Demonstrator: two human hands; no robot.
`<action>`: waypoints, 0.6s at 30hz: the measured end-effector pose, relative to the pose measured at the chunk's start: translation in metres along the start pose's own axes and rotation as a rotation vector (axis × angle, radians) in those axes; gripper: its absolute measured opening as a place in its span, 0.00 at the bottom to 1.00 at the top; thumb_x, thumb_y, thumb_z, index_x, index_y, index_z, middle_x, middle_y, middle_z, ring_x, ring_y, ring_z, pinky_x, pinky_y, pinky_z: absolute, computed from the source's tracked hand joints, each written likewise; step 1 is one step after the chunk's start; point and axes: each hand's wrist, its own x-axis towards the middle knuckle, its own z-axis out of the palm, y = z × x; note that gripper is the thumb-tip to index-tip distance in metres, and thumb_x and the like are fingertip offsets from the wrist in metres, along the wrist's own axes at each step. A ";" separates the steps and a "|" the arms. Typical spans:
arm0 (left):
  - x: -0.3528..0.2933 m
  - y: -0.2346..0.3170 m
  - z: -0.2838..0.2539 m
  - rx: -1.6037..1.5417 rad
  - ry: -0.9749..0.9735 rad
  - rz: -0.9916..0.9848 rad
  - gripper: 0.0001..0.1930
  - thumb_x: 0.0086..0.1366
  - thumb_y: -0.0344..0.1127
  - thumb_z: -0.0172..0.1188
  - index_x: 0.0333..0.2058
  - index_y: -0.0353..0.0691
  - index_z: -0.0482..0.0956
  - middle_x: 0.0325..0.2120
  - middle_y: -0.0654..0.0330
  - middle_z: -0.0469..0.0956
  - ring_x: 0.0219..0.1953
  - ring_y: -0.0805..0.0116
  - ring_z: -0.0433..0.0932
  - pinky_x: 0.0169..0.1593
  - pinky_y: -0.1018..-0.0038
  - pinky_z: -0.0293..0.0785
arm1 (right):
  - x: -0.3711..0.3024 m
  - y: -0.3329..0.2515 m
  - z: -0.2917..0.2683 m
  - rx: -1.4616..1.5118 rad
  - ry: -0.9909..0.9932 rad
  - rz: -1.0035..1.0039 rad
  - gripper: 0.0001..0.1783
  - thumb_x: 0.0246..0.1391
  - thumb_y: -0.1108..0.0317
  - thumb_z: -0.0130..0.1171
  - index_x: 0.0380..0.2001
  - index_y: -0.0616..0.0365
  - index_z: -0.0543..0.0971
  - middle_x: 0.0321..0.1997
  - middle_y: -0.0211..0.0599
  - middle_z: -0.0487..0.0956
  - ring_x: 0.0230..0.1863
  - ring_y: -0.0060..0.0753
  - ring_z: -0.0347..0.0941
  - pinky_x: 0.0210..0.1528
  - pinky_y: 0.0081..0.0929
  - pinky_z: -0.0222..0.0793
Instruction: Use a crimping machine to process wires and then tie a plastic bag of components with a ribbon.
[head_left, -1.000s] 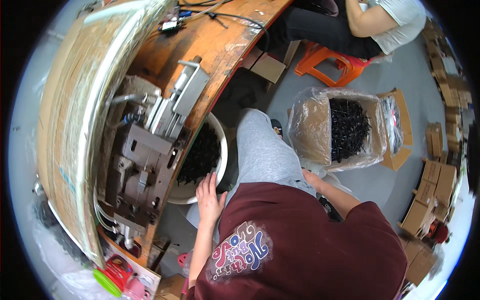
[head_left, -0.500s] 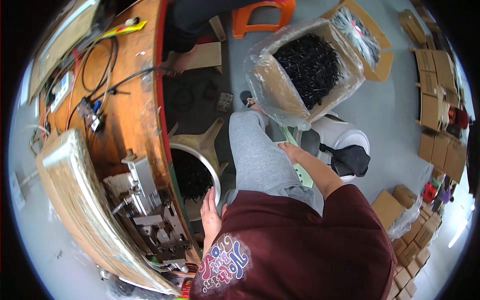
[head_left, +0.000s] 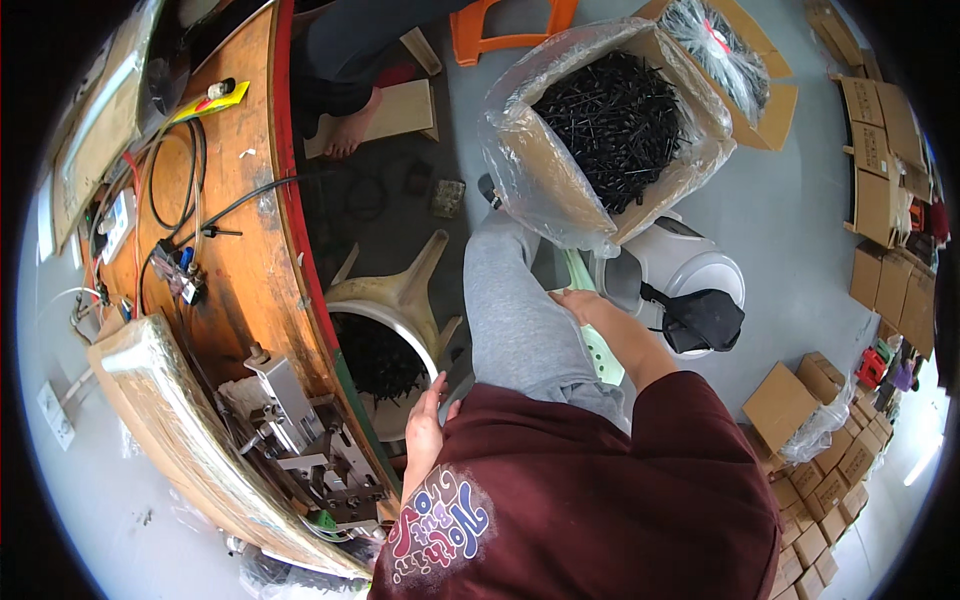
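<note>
My left hand (head_left: 425,425) is open, its fingers stretched upward beside the rim of a round white tub (head_left: 433,358). Inside that tub lie many small black parts (head_left: 377,358). Beside my thigh, my right hand (head_left: 577,302) is closed on the edge of a pale green plastic stool (head_left: 600,355), its fingertips partly hidden. Past my knee stands a large plastic-lined cardboard box (head_left: 560,165), filled with thin black parts (head_left: 615,130).
A wooden workbench (head_left: 245,250) on the left carries cables and a metal fixture (head_left: 295,405). Right of the stool is a white bin (head_left: 690,262) with a black bag (head_left: 703,320). Another person's foot (head_left: 355,125) rests under the bench. Cartons (head_left: 880,290) line the right side.
My left hand has come slightly away from the tub's rim. My right hand stays at the stool. The view has shifted a little, and the other person's foot shows more.
</note>
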 end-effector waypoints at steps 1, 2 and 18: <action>0.003 0.012 0.000 0.060 -0.002 0.016 0.24 0.56 0.25 0.63 0.53 0.38 0.71 0.37 0.49 0.79 0.39 0.56 0.79 0.43 0.67 0.74 | -0.002 0.002 0.004 -0.001 0.022 0.012 0.41 0.45 0.71 0.58 0.64 0.47 0.57 0.55 0.53 0.71 0.55 0.50 0.70 0.54 0.40 0.68; 0.007 0.026 -0.002 0.121 -0.002 0.031 0.23 0.56 0.25 0.63 0.52 0.38 0.72 0.37 0.49 0.79 0.40 0.56 0.79 0.44 0.67 0.74 | -0.003 0.006 0.009 -0.003 0.043 0.023 0.41 0.44 0.71 0.59 0.64 0.45 0.58 0.54 0.53 0.71 0.55 0.50 0.70 0.54 0.40 0.68; 0.013 0.029 -0.006 0.078 -0.005 -0.105 0.18 0.60 0.31 0.60 0.49 0.36 0.74 0.38 0.48 0.78 0.41 0.55 0.79 0.46 0.66 0.73 | -0.001 0.005 0.001 0.255 -0.164 0.198 0.66 0.26 0.60 0.76 0.68 0.32 0.45 0.72 0.58 0.41 0.65 0.55 0.58 0.64 0.37 0.60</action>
